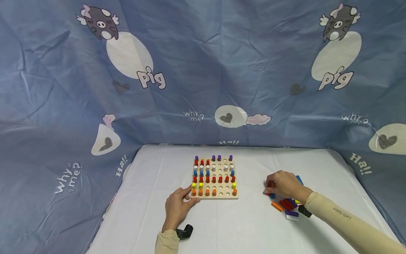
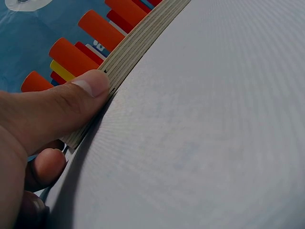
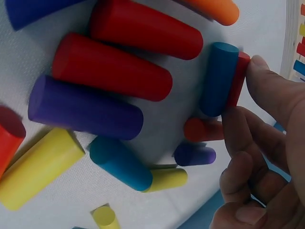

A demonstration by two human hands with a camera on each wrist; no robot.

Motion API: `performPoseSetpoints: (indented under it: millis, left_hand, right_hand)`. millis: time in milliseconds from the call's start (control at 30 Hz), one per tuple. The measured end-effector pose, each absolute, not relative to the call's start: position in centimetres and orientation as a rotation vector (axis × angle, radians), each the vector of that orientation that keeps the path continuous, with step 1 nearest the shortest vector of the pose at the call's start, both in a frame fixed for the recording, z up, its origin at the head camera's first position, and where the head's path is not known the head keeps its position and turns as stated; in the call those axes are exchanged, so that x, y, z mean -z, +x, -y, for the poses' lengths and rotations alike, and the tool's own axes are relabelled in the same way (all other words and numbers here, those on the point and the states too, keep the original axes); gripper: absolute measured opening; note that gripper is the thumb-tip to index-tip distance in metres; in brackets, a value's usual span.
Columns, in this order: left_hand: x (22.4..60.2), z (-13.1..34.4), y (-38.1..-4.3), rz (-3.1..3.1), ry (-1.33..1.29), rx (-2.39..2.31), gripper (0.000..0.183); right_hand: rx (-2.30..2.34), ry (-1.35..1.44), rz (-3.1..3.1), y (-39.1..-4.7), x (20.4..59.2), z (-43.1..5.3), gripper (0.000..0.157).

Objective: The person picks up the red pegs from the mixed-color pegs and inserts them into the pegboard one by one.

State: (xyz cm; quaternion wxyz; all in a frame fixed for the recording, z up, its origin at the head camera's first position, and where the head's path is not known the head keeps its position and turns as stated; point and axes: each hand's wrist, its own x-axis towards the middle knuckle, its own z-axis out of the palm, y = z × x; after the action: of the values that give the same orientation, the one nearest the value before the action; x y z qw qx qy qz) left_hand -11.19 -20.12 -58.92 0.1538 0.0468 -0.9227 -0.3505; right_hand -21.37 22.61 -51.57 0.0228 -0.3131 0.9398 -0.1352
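Observation:
A wooden pegboard (image 1: 219, 198) with rows of coloured pegs and some bare holes lies on the white table. At its front left corner my left hand (image 1: 177, 208) holds it, thumb on the front edge (image 2: 126, 62) and other fingers by the left side. Well to the right of the board, my right hand (image 1: 283, 184) is down at the loose pegs. In the right wrist view, a red peg (image 3: 239, 76) is pinched between its thumb and a finger. A blue peg (image 3: 219, 78) lies right against that red peg.
Loose pegs lie around and below the right hand, among them an orange peg (image 1: 277, 206), a white peg (image 1: 291, 218) and several red and purple ones. A patterned blue cloth (image 1: 190, 88) hangs behind the white table (image 1: 152, 169).

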Motion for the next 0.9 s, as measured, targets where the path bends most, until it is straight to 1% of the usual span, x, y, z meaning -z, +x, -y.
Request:
performPoseSetpoints:
  millis: [400,600,900]
  left_hand:
    - [58.8,20.0,-11.1,2.676,0.147,0.992,0.066]
    - [58.7,20.0,-11.2,2.689,0.152,0.992,0.066]
    - [58.7,20.1,-11.3,2.684,0.146,0.988,0.066]
  right_hand:
    - [0.452,-0.867,-2.924,-21.1,52.2,-22.0,0.024]
    - [0.498,-0.885,-2.92,-21.2,52.5,-21.7,0.025]
    - [0.577,-0.861,-2.883,-21.1,52.6,-20.8,0.015]
